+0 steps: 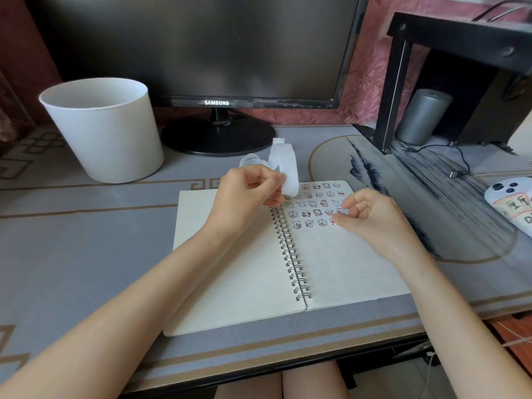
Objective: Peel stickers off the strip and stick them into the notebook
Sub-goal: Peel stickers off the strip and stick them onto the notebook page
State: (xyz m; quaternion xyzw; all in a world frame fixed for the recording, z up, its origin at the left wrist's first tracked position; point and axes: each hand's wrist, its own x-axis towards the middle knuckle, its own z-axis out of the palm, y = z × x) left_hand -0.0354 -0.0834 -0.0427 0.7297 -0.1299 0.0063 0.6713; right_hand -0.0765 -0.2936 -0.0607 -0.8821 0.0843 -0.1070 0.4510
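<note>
An open spiral notebook [244, 272] lies on the desk in front of me. Its right page carries several rows of small cartoon stickers [313, 204] near the top. My left hand [247, 194] is above the notebook's top edge, pinching a curled white backing strip [283, 165] that loops upward. My right hand [371, 214] rests on the right page, fingertips pressing at the right end of the lower sticker rows. Whether a sticker lies under those fingertips is hidden.
A white bucket [106, 128] stands at the back left. A black monitor [201, 50] on its stand sits behind the notebook. At the right are a black shelf frame [394, 90], a grey cylinder [423, 116], a USB cable [457, 171] and a phone [512, 203].
</note>
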